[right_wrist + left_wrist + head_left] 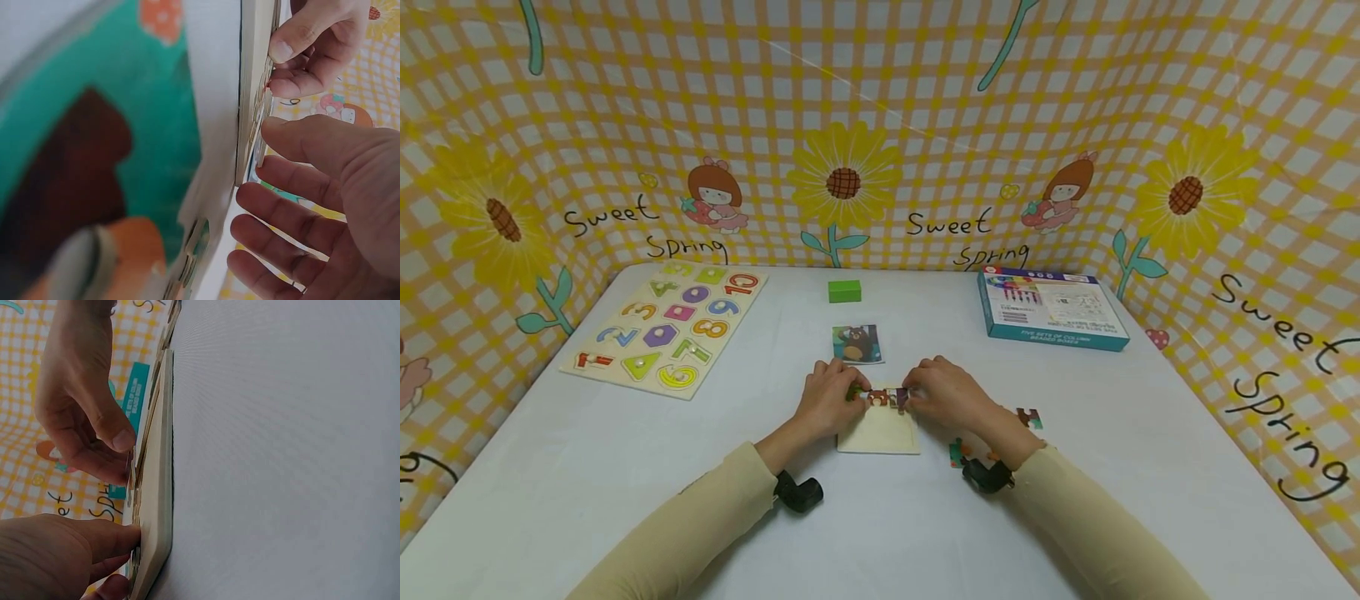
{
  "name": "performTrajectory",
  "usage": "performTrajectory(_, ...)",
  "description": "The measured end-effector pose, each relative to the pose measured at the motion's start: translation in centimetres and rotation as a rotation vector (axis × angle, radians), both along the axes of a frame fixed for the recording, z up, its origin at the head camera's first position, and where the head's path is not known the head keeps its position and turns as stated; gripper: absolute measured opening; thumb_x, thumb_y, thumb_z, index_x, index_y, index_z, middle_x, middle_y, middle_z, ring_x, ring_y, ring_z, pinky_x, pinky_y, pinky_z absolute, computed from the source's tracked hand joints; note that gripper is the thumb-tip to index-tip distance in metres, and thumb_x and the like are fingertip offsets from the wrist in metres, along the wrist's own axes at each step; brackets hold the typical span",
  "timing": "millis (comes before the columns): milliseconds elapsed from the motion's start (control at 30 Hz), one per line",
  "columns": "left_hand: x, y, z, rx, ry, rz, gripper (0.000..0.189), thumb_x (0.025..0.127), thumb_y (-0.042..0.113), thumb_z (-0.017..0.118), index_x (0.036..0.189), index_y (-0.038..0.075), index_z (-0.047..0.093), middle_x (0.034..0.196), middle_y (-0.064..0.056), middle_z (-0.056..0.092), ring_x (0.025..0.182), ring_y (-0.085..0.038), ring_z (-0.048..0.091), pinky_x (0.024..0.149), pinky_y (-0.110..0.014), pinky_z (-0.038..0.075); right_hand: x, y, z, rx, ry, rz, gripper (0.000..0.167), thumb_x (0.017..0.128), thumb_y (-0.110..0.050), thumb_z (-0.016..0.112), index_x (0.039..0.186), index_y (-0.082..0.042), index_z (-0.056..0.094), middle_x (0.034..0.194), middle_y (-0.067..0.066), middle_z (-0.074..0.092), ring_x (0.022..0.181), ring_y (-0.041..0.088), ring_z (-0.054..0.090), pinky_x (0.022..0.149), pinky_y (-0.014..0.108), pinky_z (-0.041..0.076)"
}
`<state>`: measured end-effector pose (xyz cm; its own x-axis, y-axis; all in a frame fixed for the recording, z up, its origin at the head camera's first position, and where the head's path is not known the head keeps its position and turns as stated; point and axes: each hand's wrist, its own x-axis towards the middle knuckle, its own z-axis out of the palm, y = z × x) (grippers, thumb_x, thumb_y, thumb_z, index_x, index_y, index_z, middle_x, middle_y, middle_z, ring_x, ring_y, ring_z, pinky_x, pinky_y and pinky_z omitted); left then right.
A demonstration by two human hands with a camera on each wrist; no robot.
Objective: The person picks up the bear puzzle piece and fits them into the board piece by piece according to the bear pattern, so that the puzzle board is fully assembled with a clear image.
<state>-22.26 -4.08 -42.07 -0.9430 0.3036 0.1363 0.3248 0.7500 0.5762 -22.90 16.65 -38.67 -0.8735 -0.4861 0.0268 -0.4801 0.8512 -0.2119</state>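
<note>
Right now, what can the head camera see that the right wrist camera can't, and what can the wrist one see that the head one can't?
Only the head view: the number board and the teal-sided box.

Only the right wrist view: the palm side of the right hand; from above, just its back shows.

Both: the two hands, including the left hand, the pale puzzle tray and the checked cloth.

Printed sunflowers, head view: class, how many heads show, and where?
3: the left sunflower left of the number board, the middle sunflower above the green block, the right sunflower right of the box. Others may be out of frame.
</note>
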Motion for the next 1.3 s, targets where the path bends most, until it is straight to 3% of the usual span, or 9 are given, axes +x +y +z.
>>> performTrajectory(467, 0.0, 0.1, -0.2, -0.009, -0.005, 0.001, 0.013, 0.081, 0.017, 0.069, 0.094, 0.014, 0.067, 0.098, -0.006, 0.054, 0.092, -0.023, 0.039, 0.078, -0.036, 0.031, -0.2, -0.3, -0.5, 0.010, -0.017, -0.036, 0.022, 0.082, -0.026, 0.071, 0.100, -0.014, 0.072, 0.096, 0.001, 0.064, 0.087, 0.017, 0.050, 0.075, 0.033, 0.044)
performTrajectory(800, 0.1, 0.4, 0.3, -0.037, -0.014, 0.018, 0.014, 0.080, 0.018, 0.071, 0.093, 0.015, 0.068, 0.096, -0.004, 0.054, 0.094, -0.023, 0.041, 0.079, -0.035, 0.031, -0.2, -0.5, -0.5, 0.020, -0.014, -0.037, 0.024, 0.081, -0.027, 0.073, 0.100, -0.014, 0.072, 0.096, 0.002, 0.063, 0.087, 0.017, 0.050, 0.074, 0.032, 0.044)
performTrajectory(967, -0.1, 0.5, 0.6, -0.053, 0.015, 0.026, 0.015, 0.078, 0.019, 0.072, 0.093, 0.014, 0.069, 0.096, -0.004, 0.056, 0.093, -0.022, 0.041, 0.079, -0.036, 0.032, -0.2, -0.6, -0.4, 0.020, 0.010, -0.024, 0.023, 0.081, -0.027, 0.073, 0.099, -0.014, 0.073, 0.095, 0.002, 0.063, 0.086, 0.017, 0.050, 0.074, 0.031, 0.044)
performTrajectory(1133, -0.3, 1.2, 0.7, -0.029, 0.049, 0.010, 0.014, 0.078, 0.020, 0.071, 0.092, 0.015, 0.071, 0.098, -0.004, 0.059, 0.096, -0.023, 0.043, 0.080, -0.037, 0.031, -0.2, -0.5, -0.3, 0.025, 0.028, -0.015, 0.023, 0.080, -0.026, 0.073, 0.099, -0.013, 0.073, 0.095, 0.002, 0.063, 0.085, 0.018, 0.051, 0.072, 0.031, 0.043)
performTrajectory(1300, -0.4, 2.1, 0.5, 0.003, 0.038, -0.022, 0.015, 0.079, 0.024, 0.072, 0.091, 0.016, 0.072, 0.093, -0.004, 0.058, 0.095, -0.023, 0.042, 0.078, -0.036, 0.029, -0.2, -0.5, -0.5, 0.021, 0.020, -0.018, 0.023, 0.081, -0.027, 0.073, 0.100, -0.014, 0.073, 0.094, 0.002, 0.063, 0.085, 0.018, 0.051, 0.073, 0.031, 0.043)
